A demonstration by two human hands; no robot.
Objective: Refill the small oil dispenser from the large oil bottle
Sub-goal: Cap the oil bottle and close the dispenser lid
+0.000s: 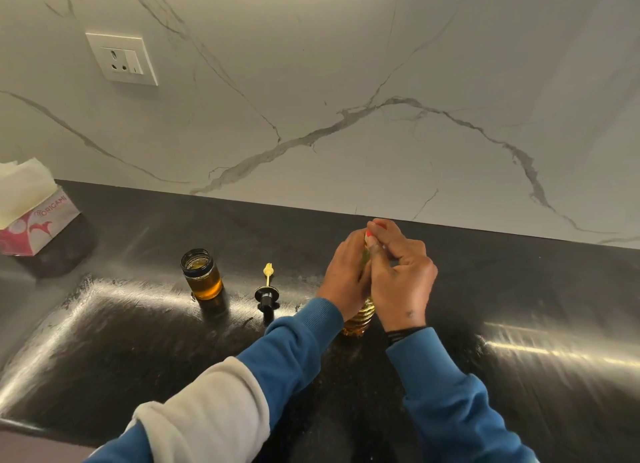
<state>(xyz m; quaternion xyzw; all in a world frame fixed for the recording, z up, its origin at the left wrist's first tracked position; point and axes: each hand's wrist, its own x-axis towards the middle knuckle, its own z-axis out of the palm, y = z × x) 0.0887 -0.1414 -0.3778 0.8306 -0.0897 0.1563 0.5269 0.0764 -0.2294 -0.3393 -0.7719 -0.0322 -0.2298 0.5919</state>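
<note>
Oil bottle, large clear plastic (360, 318), gripped by left hand (346, 275); right hand (398, 272) pinches red cap (370, 233). Risk: squeezing spurts oil onto black tabletop (138, 341).

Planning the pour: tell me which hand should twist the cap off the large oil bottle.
Probably the right hand: its fingertips already pinch the red cap, while the left hand grips the large oil bottle around its body, steadying it upright on the black countertop.
</note>
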